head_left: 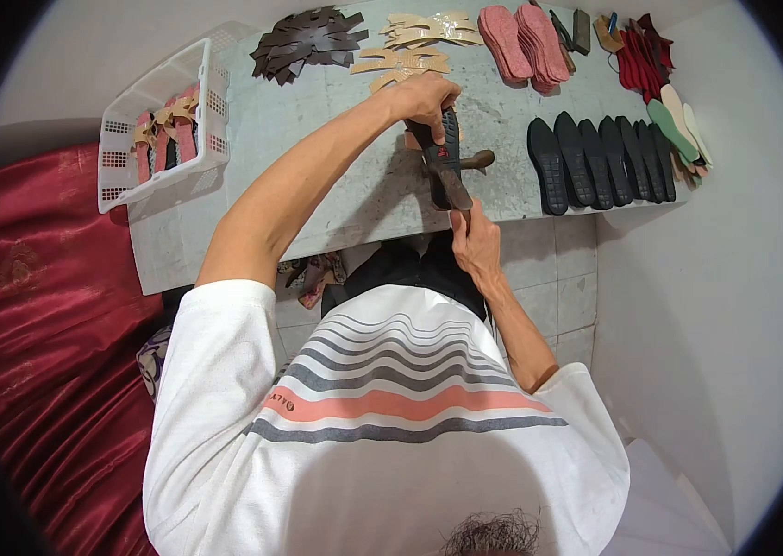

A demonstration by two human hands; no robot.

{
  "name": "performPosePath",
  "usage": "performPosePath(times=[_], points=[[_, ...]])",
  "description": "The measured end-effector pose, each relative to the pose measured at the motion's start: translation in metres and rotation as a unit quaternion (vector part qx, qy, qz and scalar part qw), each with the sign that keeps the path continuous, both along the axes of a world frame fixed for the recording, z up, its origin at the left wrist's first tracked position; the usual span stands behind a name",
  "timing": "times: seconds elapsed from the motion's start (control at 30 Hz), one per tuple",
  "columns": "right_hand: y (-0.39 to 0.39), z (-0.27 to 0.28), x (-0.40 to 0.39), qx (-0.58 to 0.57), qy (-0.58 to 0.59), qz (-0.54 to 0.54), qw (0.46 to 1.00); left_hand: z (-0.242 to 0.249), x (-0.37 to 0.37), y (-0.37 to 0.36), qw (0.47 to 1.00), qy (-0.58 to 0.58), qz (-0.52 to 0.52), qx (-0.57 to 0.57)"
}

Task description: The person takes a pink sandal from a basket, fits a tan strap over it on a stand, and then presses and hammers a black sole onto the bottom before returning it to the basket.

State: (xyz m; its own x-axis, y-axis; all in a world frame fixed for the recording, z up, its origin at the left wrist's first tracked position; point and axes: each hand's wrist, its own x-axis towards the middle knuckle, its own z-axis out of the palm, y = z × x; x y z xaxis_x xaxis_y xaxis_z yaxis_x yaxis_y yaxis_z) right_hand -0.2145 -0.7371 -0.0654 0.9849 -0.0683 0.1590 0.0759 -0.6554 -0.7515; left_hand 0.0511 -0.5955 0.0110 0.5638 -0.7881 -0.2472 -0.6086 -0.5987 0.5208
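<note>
Where the scene begins at the left, a red patterned cloth [49, 315] lies beside the worktable [354, 185], and a white plastic basket [164, 120] on the table's left corner holds several strapped sandals [164, 134]. Further along the far edge lie a pile of dark cut pieces [308, 42], then tan cut pieces [414, 46]. At the table's middle the left hand [426, 97] is clenched around the upper end of a black shoe sole [447, 162], which stands tilted on the table near its front edge. A wooden-handled tool [476, 160] lies on the table, touching or just beside the sole. The right hand [473, 243] grasps the sole's lower end at the table edge, fingers pinched on it. To the right, pink insoles [526, 42] are stacked at the far edge, a row of black soles [600, 162] lies side by side, and red pieces [646, 56] with pale and green insoles [678, 125] occupy the right corner.
</note>
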Motion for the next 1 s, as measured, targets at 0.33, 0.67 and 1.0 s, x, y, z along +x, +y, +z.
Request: performPosePath(times=[0.33, 0.67, 1.0], points=[[0.005, -0.01, -0.011, 0.006, -0.009, -0.018, 1.0, -0.006, 0.009, 0.001, 1.0, -0.007, 0.0, 0.002], [0.006, -0.001, 0.004, 0.042, -0.001, -0.057, 0.998, -0.002, 0.003, 0.003, 1.0, -0.012, 0.0, 0.011], [-0.004, 0.019, 0.045, 0.071, -0.002, -0.104, 0.992, -0.027, -0.016, 0.019, 0.993, -0.061, 0.06, -0.08]])
